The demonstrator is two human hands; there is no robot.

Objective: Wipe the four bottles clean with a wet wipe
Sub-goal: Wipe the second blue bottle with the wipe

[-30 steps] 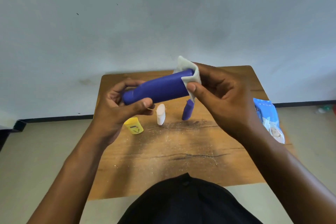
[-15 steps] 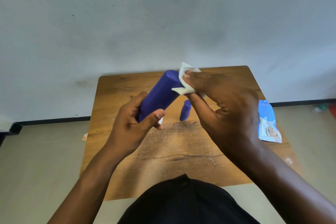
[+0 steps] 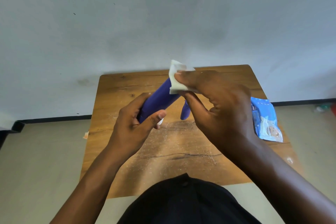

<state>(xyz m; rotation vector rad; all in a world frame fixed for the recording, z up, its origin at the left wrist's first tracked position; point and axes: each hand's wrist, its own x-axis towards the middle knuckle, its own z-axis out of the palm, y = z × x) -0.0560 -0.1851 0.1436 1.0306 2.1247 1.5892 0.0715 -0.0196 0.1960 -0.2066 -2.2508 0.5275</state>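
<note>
we see the left hand (image 3: 134,123) gripping the lower end of a large blue bottle (image 3: 160,100), tilted up and away over the wooden table (image 3: 181,151). the right hand (image 3: 218,103) pinches a white wet wipe (image 3: 177,78) against the bottle's upper end. a smaller blue bottle (image 3: 185,112) stands on the table behind the hands, and a blue wipe packet (image 3: 266,120) lies at the table's right edge.
</note>
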